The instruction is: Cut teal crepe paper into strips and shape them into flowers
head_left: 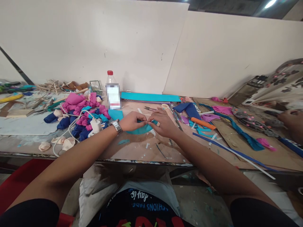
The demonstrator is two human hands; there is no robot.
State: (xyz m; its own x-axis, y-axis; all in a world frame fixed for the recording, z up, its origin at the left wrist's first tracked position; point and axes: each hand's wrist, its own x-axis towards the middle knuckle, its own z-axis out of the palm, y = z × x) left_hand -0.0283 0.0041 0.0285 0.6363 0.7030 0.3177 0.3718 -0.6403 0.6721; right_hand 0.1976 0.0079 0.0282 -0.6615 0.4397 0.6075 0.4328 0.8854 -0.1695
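My left hand (133,121) and my right hand (163,122) meet over a teal piece of fabric (142,128) lying on the worktable (132,149). Both hands pinch its upper edge between fingertips, which touch at the middle. A metal watch (116,126) sits on my left wrist. A ring shows on a finger of my right hand. Just behind the hands stands a clear plastic bottle (112,91) with a red cap.
A heap of pink, blue and teal fabric pieces (82,116) with a white cable lies to the left. Teal sheets (150,97) rest against the white back wall. An orange-handled tool (203,123) and fabric strips lie right. Another person's hand (290,119) is at far right.
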